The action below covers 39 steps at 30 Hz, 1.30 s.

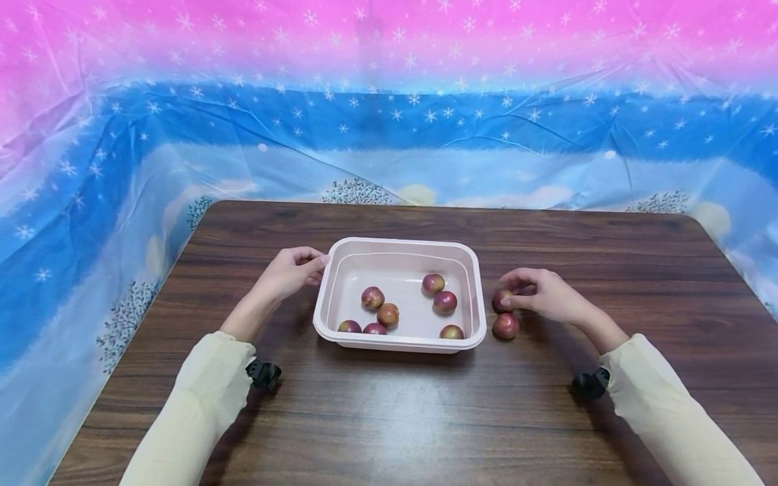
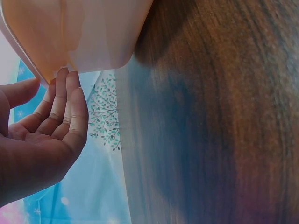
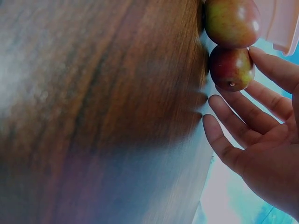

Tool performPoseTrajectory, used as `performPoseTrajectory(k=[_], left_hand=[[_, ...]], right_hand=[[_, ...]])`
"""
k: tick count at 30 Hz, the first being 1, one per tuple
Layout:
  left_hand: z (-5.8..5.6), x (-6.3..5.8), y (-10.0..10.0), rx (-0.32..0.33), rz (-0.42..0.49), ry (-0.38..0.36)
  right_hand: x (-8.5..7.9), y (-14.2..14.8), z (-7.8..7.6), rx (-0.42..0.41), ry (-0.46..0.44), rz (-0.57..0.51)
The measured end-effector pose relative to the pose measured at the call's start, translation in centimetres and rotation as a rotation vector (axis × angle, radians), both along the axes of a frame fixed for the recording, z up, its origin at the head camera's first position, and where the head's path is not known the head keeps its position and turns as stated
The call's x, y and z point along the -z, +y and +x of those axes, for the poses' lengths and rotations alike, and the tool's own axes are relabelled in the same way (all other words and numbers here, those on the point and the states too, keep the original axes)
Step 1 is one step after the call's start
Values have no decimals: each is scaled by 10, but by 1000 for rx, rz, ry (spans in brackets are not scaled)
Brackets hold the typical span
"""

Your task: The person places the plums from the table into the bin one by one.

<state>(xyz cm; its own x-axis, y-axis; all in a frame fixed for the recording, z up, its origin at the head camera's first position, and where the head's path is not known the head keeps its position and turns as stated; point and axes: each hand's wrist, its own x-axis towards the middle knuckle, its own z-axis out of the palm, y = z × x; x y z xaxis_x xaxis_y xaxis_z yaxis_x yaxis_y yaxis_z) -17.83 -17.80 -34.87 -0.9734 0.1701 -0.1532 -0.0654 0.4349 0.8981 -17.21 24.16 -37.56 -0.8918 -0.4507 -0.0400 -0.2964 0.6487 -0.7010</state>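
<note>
A pale pink plastic basin (image 1: pixel 400 343) stands on the table with several red and yellow-green plums (image 1: pixel 445 302) lying in it. My left hand (image 1: pixel 293 271) pinches its upper left corner, thumb on the rim and fingers under it against the outer wall (image 2: pixel 100 37). Right of the basin, two plums are on the tabletop, one in front of the other. The thumb and fingers of my right hand (image 1: pixel 547 294) are around the farther plum (image 3: pixel 231 68). The nearer plum (image 1: pixel 506 327) sits right beside it, outside the hand.
The dark wood-grain table (image 1: pixel 389 418) reaches back to a hanging cloth (image 1: pixel 389 121) with pink and blue snowflake print. Black wrist devices (image 1: pixel 264 374) are worn at both cream sleeves (image 1: pixel 662 398).
</note>
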Motion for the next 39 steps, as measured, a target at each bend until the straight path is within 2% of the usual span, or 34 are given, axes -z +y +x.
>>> performPoseTrajectory(k=[15,39], left_hand=[[1,0,-1,-2,-22,-9],[0,0,-2,2,-24,-8]], right_hand=[[-6,2,-3,20,6,22],[-58,-11,-9,9,91,-9]])
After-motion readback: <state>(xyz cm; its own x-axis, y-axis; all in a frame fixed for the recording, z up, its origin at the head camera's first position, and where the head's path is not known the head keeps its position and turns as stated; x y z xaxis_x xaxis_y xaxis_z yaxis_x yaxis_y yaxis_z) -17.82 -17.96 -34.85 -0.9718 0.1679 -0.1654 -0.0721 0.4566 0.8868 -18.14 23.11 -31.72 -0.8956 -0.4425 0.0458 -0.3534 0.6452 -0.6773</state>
